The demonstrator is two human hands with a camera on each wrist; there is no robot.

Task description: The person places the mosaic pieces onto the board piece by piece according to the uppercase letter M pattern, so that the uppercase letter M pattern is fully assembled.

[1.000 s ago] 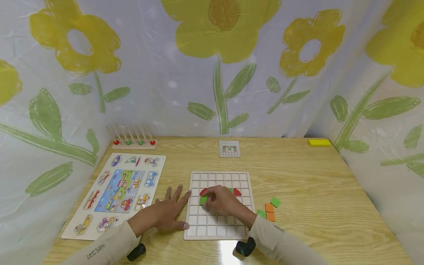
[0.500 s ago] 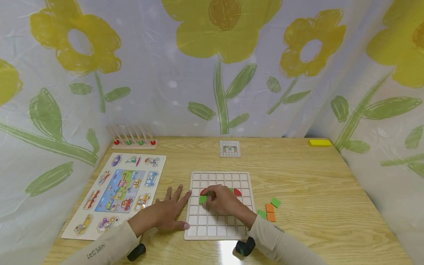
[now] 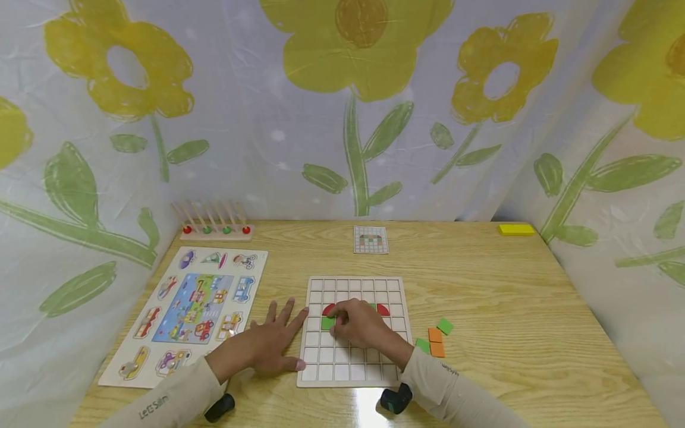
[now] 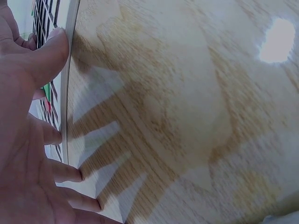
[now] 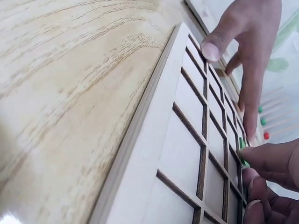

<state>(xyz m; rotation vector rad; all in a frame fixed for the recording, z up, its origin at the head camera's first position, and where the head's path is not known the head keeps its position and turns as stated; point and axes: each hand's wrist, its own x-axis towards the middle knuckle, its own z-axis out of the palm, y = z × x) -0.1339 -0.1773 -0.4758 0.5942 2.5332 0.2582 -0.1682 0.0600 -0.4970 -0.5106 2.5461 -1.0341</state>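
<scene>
A wooden grid board lies on the table in front of me. My right hand is over its middle, thumb and index finger curled at the right edge of a green square tile that lies in a left-hand cell. The right wrist view shows the fingertips touching this tile. Just above it is a red rounded piece; another red piece sits farther right, beside a partly hidden green one. My left hand is spread flat, thumb and index fingertip at the board's left edge.
Loose green and orange tiles lie right of the board. A pattern card is behind it. At left lie a vehicle puzzle board and a peg stand. A yellow block is at the back right.
The green tile has gone from slightly askew to square in its cell, with the right fingertips shifting slightly at its edge. The left hand stays where it was.
</scene>
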